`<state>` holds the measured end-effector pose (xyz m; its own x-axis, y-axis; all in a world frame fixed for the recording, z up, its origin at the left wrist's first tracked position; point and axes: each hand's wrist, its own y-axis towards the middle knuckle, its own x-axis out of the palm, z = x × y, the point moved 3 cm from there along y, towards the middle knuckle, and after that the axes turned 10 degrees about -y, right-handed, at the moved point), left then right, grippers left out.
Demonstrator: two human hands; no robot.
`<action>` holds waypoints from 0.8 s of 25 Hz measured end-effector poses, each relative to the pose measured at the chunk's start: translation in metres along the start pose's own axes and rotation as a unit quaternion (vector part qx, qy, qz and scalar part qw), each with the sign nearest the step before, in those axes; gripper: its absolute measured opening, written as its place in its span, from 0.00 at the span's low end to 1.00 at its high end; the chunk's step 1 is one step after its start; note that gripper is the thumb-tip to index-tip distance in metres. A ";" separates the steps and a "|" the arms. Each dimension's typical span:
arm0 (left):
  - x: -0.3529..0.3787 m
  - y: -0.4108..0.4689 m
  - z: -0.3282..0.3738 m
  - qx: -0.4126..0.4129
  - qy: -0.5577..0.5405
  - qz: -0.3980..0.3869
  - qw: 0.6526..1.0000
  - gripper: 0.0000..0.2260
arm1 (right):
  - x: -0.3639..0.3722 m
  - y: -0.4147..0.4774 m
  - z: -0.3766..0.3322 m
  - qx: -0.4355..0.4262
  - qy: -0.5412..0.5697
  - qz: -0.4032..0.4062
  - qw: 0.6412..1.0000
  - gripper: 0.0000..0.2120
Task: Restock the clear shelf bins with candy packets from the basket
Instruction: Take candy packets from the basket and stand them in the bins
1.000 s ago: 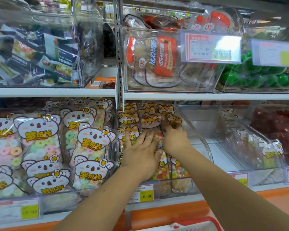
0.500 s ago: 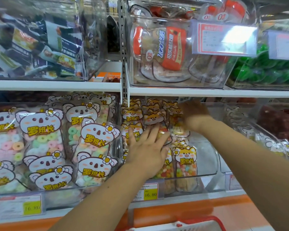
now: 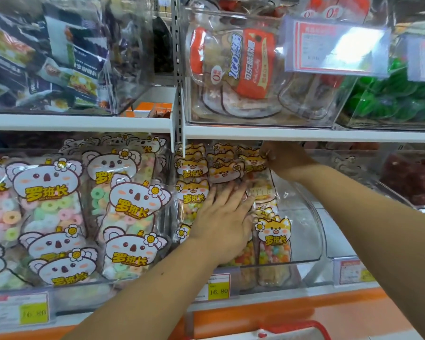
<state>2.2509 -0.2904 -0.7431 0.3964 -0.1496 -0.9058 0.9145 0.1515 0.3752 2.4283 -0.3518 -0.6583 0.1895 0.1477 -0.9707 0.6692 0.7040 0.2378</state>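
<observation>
With the left hand [image 3: 225, 222] spread flat, presses the front fox-face candy packets [image 3: 274, 238] into the clear bin [image 3: 312, 229]; with the right hand [image 3: 285, 158], fingers curled, grips a rear packet's top just under the upper shelf [image 3: 304, 134]. Looks light, soft and slippery, film over loose candy, so calls for a pinch at the flat printed header, not the lumpy belly. Shows spare room along the bin's curved right wall, scant headroom, and the red basket [image 3: 297, 326] rim below.
</observation>
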 end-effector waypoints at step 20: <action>-0.015 -0.002 0.000 -0.057 -0.060 -0.031 0.996 0.21 | -0.015 -0.073 -0.006 0.019 0.096 0.082 0.992 0.18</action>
<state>2.2430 -0.2886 -0.7303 0.3521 -0.2770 -0.8940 0.9252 0.2475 0.2877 2.3728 -0.4012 -0.6611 0.1611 0.3898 -0.9067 0.6675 0.6337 0.3910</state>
